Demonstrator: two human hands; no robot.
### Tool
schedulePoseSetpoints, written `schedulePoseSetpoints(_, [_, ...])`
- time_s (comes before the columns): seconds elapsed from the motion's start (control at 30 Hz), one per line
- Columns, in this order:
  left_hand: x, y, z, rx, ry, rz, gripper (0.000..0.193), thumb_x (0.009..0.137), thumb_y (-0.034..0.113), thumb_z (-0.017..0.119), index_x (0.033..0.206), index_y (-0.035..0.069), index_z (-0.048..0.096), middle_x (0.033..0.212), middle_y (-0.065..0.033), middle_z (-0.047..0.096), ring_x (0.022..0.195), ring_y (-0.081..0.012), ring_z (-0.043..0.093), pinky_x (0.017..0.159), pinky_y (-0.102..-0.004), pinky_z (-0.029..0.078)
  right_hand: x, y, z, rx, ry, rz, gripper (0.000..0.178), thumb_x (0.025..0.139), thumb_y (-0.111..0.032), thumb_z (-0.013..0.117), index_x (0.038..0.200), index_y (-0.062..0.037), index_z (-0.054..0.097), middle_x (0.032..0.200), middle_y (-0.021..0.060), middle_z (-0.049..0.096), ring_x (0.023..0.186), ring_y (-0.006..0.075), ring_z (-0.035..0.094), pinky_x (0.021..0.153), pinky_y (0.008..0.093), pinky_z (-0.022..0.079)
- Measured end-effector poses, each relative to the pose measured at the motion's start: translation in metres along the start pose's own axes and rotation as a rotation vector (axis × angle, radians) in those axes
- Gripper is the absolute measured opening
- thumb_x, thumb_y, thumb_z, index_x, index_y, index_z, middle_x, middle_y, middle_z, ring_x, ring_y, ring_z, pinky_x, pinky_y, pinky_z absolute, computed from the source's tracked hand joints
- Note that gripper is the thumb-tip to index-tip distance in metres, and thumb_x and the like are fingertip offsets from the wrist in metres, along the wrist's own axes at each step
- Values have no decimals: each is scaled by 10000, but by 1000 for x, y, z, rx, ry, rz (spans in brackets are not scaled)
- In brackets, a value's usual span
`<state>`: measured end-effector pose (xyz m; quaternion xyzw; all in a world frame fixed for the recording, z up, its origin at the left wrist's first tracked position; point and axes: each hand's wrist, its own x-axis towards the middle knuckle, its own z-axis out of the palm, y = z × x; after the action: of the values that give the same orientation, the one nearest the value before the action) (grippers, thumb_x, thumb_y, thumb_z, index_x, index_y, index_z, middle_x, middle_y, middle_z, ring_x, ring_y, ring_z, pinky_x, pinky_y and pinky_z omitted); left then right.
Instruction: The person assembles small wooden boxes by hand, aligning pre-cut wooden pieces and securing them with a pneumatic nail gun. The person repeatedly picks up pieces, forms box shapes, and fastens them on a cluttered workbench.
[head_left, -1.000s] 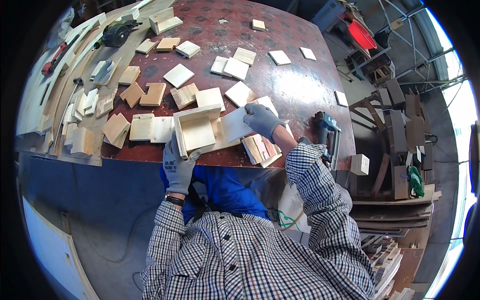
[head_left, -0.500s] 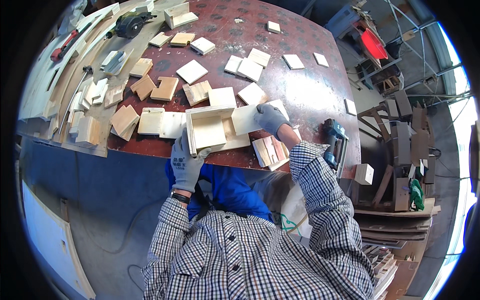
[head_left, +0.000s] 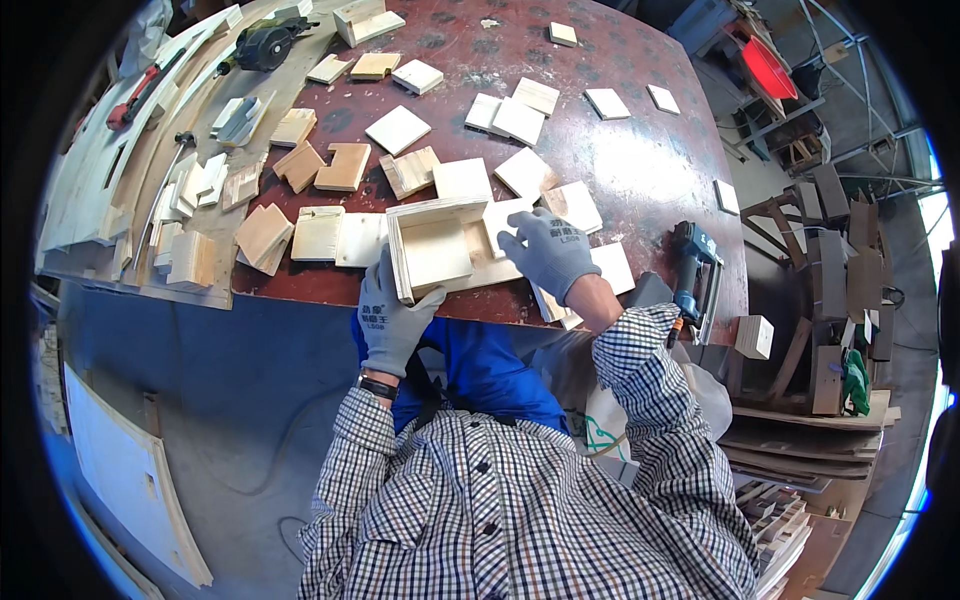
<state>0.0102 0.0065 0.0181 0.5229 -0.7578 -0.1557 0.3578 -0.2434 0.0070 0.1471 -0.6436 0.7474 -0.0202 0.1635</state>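
A small open wooden box [head_left: 434, 254] is tilted up at the near edge of the dark red table. My left hand [head_left: 392, 312], in a grey glove, grips its lower left corner, thumb at the front and fingers behind the side wall. My right hand [head_left: 556, 250], also gloved, hovers at the box's right end with its fingers bent and apart. A pale wooden panel [head_left: 506, 213] shows just beyond those fingertips; whether they touch it I cannot tell. Partly hidden under the right wrist are more wood blocks.
Loose wood squares [head_left: 398, 130] and notched blocks [head_left: 342, 167] are scattered over the red tabletop [head_left: 455, 90]. A nail gun [head_left: 692, 270] lies at the right edge, beyond my right forearm. On the left are a hammer [head_left: 183, 140], a circular saw [head_left: 265, 45] and long boards.
My right hand held the pale panel at the box's right end; now its fingers have come off it and spread, nearer the box. My left hand keeps its grip. The view has shifted slightly.
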Motion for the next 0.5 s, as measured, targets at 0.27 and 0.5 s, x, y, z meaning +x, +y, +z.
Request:
schedulePoseSetpoints(0.27, [2,0,2,-44,2,6,1016,749,414,932,1548,16,445,1302,-209,598,1172,-396,625,990,-488,546,3,-47,31,-15,-295,-68,811,870,-541,797,1398,24,550,1318,227,650,1241,362,670,1045,446,546])
schedulePoseSetpoints(0.5, [4,-6,-2,-69,-51,23,952,772,439,911,1508,0,496,1291,-204,620,1111,-388,667,928,-468,573,5,-49,57,-86,-105,-49,573,873,-388,817,1280,-51,597,1231,142,670,1135,307,705,948,456,567])
